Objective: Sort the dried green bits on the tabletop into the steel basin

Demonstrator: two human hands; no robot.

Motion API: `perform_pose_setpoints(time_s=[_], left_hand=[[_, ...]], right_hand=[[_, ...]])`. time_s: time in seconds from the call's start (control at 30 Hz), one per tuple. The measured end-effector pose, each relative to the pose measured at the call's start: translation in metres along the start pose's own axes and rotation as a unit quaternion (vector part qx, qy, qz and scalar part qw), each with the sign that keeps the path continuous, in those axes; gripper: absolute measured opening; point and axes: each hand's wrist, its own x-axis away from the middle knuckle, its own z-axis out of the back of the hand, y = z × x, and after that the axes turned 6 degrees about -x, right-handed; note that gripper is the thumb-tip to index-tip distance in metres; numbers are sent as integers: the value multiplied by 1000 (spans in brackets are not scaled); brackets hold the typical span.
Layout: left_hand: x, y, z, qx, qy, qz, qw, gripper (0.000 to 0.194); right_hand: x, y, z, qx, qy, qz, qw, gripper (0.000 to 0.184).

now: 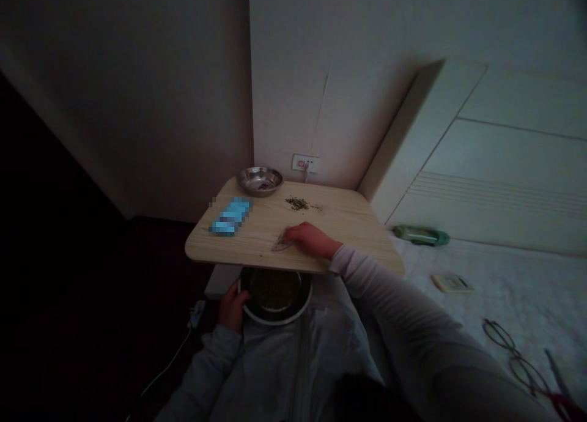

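On the wooden table top my right hand (314, 240) is closed, fingertips down, on a small thin pale sheet (280, 241); whether it is paper, plastic or cloth I cannot tell. Below the table's front edge, at my lap, my left hand (232, 306) grips the left rim of a dark bowl with a pale rim (293, 318). Dim light hides most detail of what lies inside it. Beyond my right hand is a small heap of dark greenish-brown bits (298, 203), with a few scattered to its right.
A steel bowl (260, 182) stands at the table's (348, 226) back left, with a blurred-out phone (232, 216) nearer me. On the bed (513, 287) lie a green bottle (420, 235), a small pale box-like object (452, 282) and glasses (513, 355). A wall socket (306, 163) holds a plug.
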Motion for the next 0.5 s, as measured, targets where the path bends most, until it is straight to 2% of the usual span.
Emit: perform_pose_setpoints(time_s=[0.23,0.37,0.5], left_hand=[[-6,-8,2,0,-11,2,1000,41],[-6,-8,2,-10,3,-6,1000,41],[-5,-6,2,-18,2,-15,1000,41]], right_hand=[[11,12,1,-16,24,9,1000,28],[7,18,-2,-18,87,-18,996,25],[-10,4,-5,-32,137,-6,990,26]])
